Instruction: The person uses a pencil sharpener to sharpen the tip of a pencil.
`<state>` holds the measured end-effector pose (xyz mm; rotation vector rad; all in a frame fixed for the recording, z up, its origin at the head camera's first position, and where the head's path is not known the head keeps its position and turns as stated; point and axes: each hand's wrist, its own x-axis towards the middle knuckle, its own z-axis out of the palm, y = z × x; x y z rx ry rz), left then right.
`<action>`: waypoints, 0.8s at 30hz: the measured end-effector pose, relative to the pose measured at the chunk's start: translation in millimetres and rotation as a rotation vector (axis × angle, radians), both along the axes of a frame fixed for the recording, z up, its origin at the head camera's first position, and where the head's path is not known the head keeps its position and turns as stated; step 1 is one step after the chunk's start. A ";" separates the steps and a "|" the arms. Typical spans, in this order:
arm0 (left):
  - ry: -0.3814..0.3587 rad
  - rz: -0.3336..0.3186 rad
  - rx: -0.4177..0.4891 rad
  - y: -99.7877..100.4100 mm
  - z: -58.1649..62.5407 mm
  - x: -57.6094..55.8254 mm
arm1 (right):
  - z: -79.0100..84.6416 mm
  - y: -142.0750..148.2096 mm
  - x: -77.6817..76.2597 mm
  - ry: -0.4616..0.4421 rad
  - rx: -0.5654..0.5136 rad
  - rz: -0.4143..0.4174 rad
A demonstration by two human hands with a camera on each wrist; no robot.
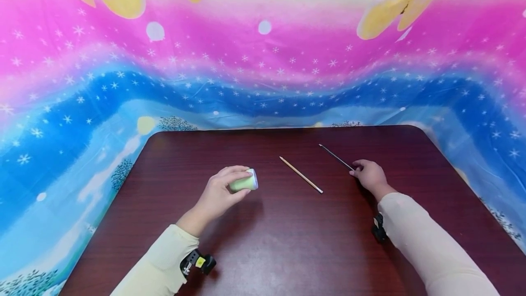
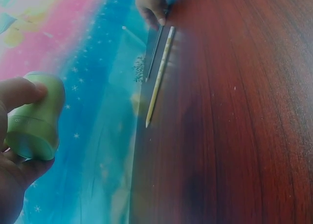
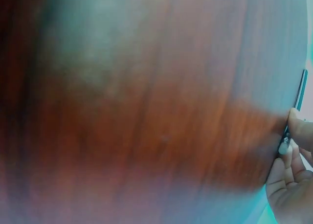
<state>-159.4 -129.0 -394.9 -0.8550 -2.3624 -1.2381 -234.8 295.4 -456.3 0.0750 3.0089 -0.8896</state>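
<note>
My left hand (image 1: 216, 195) grips a small light-green cylinder (image 1: 243, 182) with a narrowed waist (image 2: 46, 101), holding it above the table and tipped on its side. Its pale flat end faces right in the head view; fingers and thumb cover part of it. At the right, my right hand (image 1: 371, 178) pinches a dark pencil (image 1: 336, 157) near its rear end, where a whitish tip (image 3: 283, 147) shows in the right wrist view. The pencil's point is directed to the far left. Between the hands lies a yellow pencil (image 1: 301, 175), its white eraser end toward me.
The dark red-brown wooden table (image 1: 287, 241) has rounded far corners. Behind and beside it hangs a printed cloth (image 1: 263, 67) in pink and blue with snowflakes. A small black camera mount (image 1: 198, 261) sits on the left wrist, another (image 1: 379, 228) on the right.
</note>
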 end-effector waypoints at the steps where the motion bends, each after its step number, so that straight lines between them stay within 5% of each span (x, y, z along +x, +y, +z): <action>1: 0.002 0.000 -0.001 0.0 0.0 -0.2 | 0.4 -0.1 -0.2 -0.012 -0.003 0.000; 16: 0.004 -0.005 -0.004 0.5 1.2 -0.7 | 5.7 -4.1 -4.2 -0.093 0.099 0.061; 24: -0.005 -0.004 -0.005 0.8 1.6 0.8 | 4.0 -2.9 -2.7 -0.058 0.119 0.058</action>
